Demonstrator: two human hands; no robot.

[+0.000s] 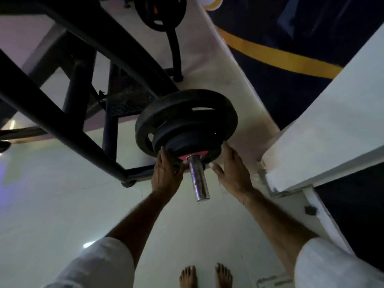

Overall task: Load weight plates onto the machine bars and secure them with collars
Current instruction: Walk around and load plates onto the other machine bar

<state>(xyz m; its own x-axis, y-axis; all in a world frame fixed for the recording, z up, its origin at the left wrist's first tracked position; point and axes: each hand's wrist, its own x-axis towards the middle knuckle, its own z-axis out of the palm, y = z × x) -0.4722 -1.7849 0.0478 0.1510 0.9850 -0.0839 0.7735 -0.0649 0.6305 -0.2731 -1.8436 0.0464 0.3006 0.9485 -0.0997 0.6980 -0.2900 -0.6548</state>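
left hand (166, 173): fingers wrapped on left rim of small plate (197, 151) | right hand (231, 169): spread flat against its right rim | plate: on chrome bar (198, 179), nearest of stacked plates (182, 113), scene centre

The bar (199, 179) is a short chrome sleeve jutting from the black machine frame, its free end bare and pointing toward the viewer and slightly down. Three black plates are threaded on it, stacked face to face. The big plate (166, 113) sits farthest up the bar, against the frame, with slotted grip holes through its face. A mid plate (187, 129) lies against it, nearer the bar's free end. The small plate (209, 154) is outermost, with a pink-red ring around its centre hole. Another plate (160, 11) hangs well beyond the bar, on a far post.
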